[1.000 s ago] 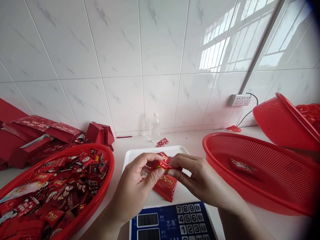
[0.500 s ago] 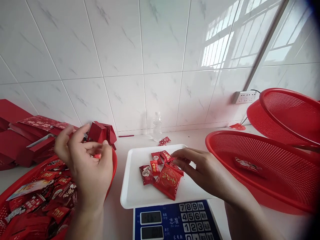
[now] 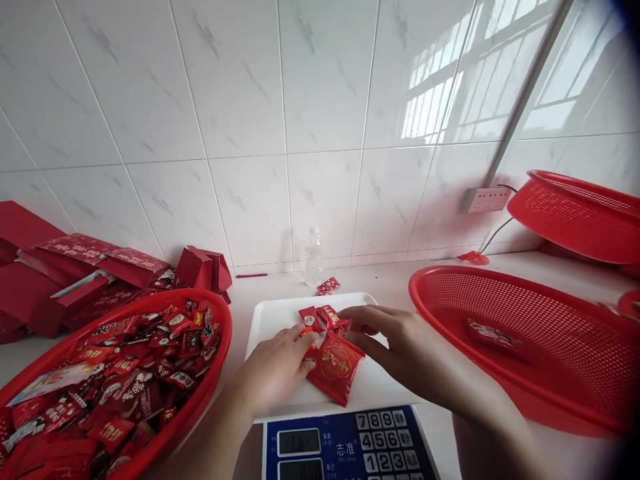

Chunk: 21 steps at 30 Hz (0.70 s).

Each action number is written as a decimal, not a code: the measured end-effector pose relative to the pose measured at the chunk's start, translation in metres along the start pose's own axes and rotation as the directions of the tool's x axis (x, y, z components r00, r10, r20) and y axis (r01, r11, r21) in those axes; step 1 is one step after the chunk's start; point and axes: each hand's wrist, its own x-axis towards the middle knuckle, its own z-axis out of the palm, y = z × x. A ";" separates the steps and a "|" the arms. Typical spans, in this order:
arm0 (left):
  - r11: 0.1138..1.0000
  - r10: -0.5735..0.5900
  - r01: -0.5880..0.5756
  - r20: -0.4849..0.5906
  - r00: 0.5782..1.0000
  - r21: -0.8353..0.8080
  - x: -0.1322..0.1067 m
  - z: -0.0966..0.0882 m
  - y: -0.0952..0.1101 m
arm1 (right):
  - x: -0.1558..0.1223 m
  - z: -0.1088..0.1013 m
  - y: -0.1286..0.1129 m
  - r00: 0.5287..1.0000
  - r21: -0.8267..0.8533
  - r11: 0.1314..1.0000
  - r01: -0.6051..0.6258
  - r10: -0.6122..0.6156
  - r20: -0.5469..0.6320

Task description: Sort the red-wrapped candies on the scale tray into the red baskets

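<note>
A white tray (image 3: 377,387) sits on a blue and white scale (image 3: 345,450). Several small red candy packets (image 3: 328,315) lie on it with a larger red packet (image 3: 336,370) marked in gold. From the left, my left hand (image 3: 277,367) reaches over the tray, its fingers closed round small candy packets that they partly hide. My right hand (image 3: 400,343) is at the opposite side of the pile, thumb and fingers curled on a small red packet. Its fingertips are partly hidden among the packets.
A red basket (image 3: 225,320) full of wrapped candies stands at left, with folded red boxes (image 3: 90,257) behind. To the right are a red basket (image 3: 565,313) holding one packet and another red basket (image 3: 580,217). A clear bottle (image 3: 313,257) stands by the tiled wall.
My left hand has come down from above the candy basket, moving right to the pile on the tray. My right hand has stayed at the pile.
</note>
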 end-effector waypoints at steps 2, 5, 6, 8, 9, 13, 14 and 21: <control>0.998 0.025 -0.026 -0.030 0.999 -0.050 0.000 0.001 -0.003 | 0.000 -0.001 0.001 1.000 -0.006 1.000 -0.012 0.012 0.016; 0.991 0.078 -0.084 -0.056 0.995 -0.105 0.000 0.001 -0.005 | 0.002 -0.002 0.003 0.997 -0.040 0.998 -0.045 0.048 0.059; 0.991 0.080 -0.084 -0.049 0.996 -0.104 0.001 0.001 -0.005 | 0.003 -0.002 0.004 0.995 -0.059 0.997 -0.059 0.063 0.080; 0.995 0.054 -0.056 -0.031 0.998 -0.083 0.003 0.001 -0.004 | 0.004 0.000 0.006 0.987 -0.093 0.993 -0.079 0.091 0.134; 0.997 0.034 -0.036 -0.031 0.999 -0.068 0.004 0.001 -0.003 | 0.004 0.001 0.007 0.981 -0.101 0.991 -0.085 0.101 0.165; 0.999 0.036 -0.037 -0.057 0.998 -0.023 0.009 0.003 -0.002 | 0.004 0.004 0.008 0.958 -0.077 0.992 -0.099 0.116 0.263; 0.998 0.057 -0.059 -0.062 0.996 -0.020 0.009 0.004 -0.003 | 0.004 0.004 0.007 0.956 -0.069 0.993 -0.101 0.116 0.271; 0.978 0.110 -0.138 -0.172 0.979 -0.159 0.013 0.004 -0.002 | 0.005 0.002 0.004 0.952 -0.076 0.993 -0.095 0.113 0.284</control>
